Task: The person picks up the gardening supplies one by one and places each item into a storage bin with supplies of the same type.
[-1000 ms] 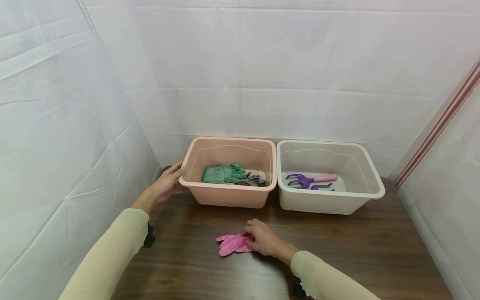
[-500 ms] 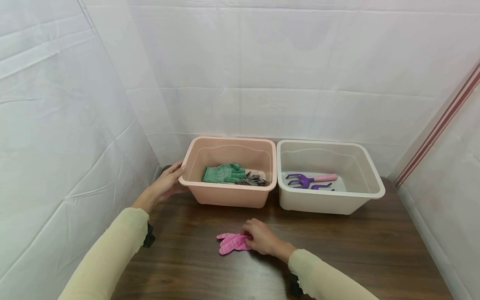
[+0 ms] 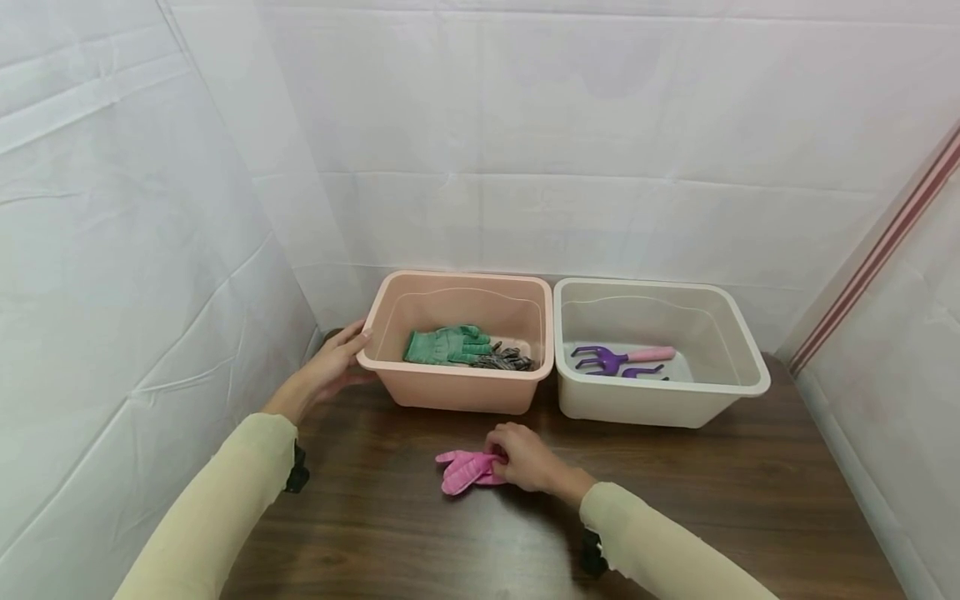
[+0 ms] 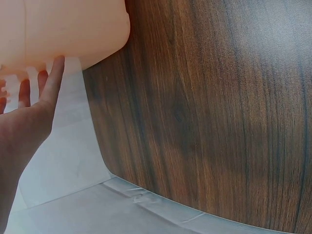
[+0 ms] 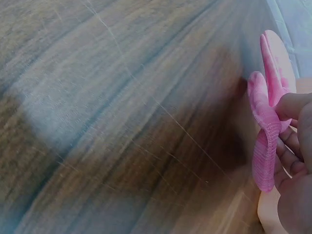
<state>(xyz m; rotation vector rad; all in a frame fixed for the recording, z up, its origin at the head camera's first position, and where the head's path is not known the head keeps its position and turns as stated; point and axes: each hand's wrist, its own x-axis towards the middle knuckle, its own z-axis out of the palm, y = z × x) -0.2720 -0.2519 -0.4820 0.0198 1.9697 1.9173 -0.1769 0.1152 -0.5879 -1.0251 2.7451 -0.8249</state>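
Note:
My right hand [image 3: 525,457] pinches a pink glove [image 3: 467,471] near its cuff, in front of the peach bin. In the right wrist view, the glove [image 5: 265,112] hangs from thumb and fingers, its fingers pointing up and its ribbed cuff downward. It appears to be just off the table. At the left end of the peach bin [image 3: 457,392], my left hand [image 3: 333,364] touches the wall and rim. The left wrist view has that hand's fairly straight fingers [image 4: 54,80] against the bin wall. A green glove [image 3: 442,346] and a dark grey stringy bundle [image 3: 506,360] lie inside this bin.
A white bin [image 3: 637,404] stands right beside the peach one. It holds a purple hand rake with a pink handle [image 3: 650,354] and another purple tool [image 3: 641,372], partly hidden by the front wall. White cloth walls [image 3: 570,125] enclose the brown wooden table [image 3: 390,533].
My right hand has lifted the pink glove slightly and moved it a little away from me, toward the bins. The left hand stays at the peach bin.

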